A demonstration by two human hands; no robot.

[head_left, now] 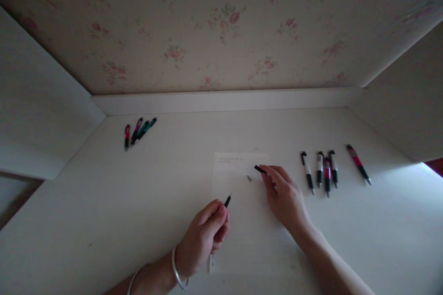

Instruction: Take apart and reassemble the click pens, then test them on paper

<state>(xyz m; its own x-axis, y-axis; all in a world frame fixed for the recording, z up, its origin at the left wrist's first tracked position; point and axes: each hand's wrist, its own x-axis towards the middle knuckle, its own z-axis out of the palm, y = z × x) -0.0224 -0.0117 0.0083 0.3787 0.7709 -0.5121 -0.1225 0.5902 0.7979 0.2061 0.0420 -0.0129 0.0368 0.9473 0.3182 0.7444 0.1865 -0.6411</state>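
And there, on the left wrist just behind the left hand (206, 233), a rounded bangle (175, 265) is worn, pale and silvery, plain along its curve! Further up that same forearm a second band (131, 282) is spotted, whitish too, slimmer to the eye, partly cut off by the lower edge of the view. Over on the right hand (285, 193), bare fingers, bare wrist and bare forearm are shown.
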